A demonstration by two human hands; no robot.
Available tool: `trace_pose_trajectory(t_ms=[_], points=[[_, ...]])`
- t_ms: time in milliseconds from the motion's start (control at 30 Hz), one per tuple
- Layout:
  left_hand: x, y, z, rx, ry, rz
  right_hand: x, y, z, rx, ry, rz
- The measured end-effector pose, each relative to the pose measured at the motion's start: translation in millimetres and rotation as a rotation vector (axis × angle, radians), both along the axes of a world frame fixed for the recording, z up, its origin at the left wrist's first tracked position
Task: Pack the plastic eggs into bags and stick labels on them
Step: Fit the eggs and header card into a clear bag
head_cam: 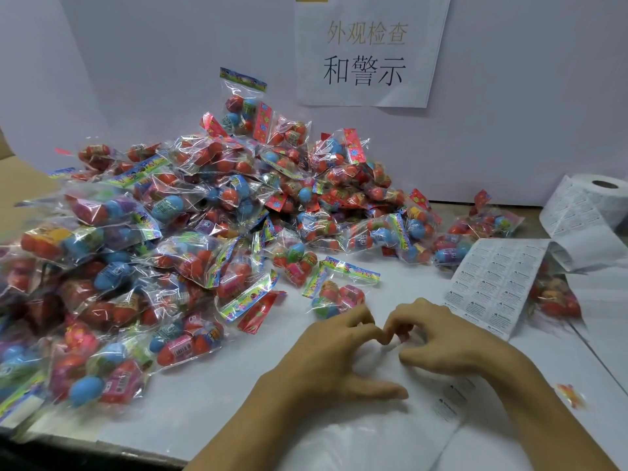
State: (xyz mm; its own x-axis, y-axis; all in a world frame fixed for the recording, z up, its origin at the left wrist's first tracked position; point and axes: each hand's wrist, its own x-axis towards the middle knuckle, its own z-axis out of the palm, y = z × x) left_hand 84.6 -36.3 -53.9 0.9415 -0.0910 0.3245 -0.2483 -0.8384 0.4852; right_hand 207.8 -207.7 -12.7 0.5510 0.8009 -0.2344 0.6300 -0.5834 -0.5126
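Peeling seems to be the step in hand: we bring our left hand point(334, 355) and right hand point(445, 341) together just in front of the label sheet point(489, 287), fingertips meeting and curled as if pinching something very small, probably one label, though it is too blurred for us to tell what, if anything, is held. The sheet trails from the label roll point(598, 198), which stands behind it on its right. Just left of the sheet, beyond our fingertips, lies one bag of eggs point(336, 297) apart from the rest, and further left the big heap of filled bags point(170, 215) covers the bench point(210, 413). We judge the packing largely done and the labelling under way. Next we need a cleanly freed label, then a flat patch of that near bag to press it on.
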Motion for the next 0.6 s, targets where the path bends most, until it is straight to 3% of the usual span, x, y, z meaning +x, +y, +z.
trace_pose_trajectory(t_ms=[200,367,600], points=[[-1.8,1.9,2.9,-0.246,0.171,0.022,4.8,-2.4,-0.3,0.253,-0.088,-0.030],[-1.4,-2.0,-1.2,-0.276,0.188,-0.048,2.7,-0.3,-1.3,0.069,-0.082,0.047],[0.7,3.5,-3.8,-0.351,0.260,-0.095,4.3,-2.5,-1.9,-0.013,-0.038,-0.046]])
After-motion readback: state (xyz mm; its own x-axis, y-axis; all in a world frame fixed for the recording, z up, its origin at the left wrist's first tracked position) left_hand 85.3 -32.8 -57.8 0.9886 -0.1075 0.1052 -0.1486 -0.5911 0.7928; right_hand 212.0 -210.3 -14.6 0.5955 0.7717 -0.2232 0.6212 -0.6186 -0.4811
